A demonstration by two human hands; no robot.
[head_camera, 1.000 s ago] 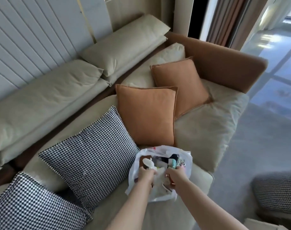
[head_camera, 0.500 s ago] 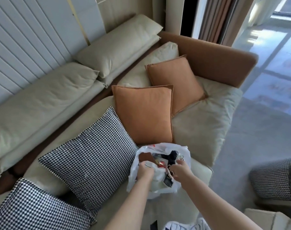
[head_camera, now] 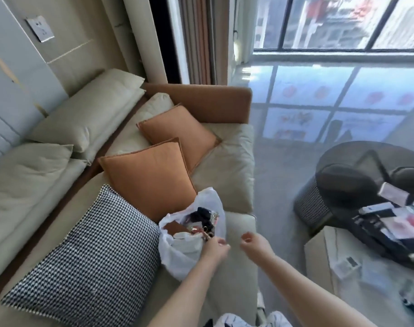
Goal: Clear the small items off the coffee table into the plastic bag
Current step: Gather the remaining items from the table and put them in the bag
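Note:
The white plastic bag stands on the beige sofa seat, its mouth agape and several small dark and pink items showing inside. My left hand is at the bag's right rim, fingers loosely curled, nothing visible in them. Just to its right, my right hand hangs over the seat, clear of the bag, loosely curled and holding nothing. At the right edge, the dark round coffee table carries several blurred small items.
Two orange cushions and a houndstooth cushion lie on the sofa left of the bag. A houndstooth stool and a white block stand between sofa and table. Grey carpet runs to the window.
My view has swung right, bringing the coffee table and window into sight. Both hands have come off the bag's mouth, the right one moving clear to the right. The bag stays on the seat.

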